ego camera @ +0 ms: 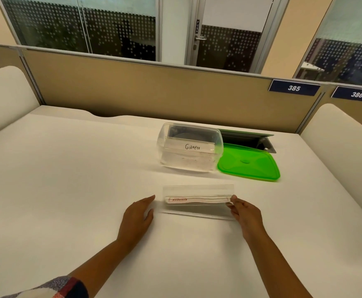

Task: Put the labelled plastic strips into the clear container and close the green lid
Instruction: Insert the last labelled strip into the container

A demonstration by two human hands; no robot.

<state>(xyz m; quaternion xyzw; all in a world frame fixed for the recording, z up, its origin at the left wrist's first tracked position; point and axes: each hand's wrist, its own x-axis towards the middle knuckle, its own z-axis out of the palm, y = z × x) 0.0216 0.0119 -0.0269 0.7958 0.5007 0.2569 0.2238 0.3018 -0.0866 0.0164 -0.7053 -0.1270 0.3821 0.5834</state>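
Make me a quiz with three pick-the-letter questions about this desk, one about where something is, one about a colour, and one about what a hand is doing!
1. Where is the green lid?
A. on top of the clear container
B. flat on the desk, right of the clear container
C. in the left hand

2. What colour are the number signs on the partition?
A. dark blue
B. red
C. yellow

3. What is the right hand doing?
A. resting flat on the desk
B. pressing the lid down
C. pinching the end of a clear strip

Answers: 1 B, the lid lies beside the open container. 2 A, signs 385 and 386 are dark blue with white digits. 3 C, its fingertips grip the strip's right end, while the left hand lies open nearby.
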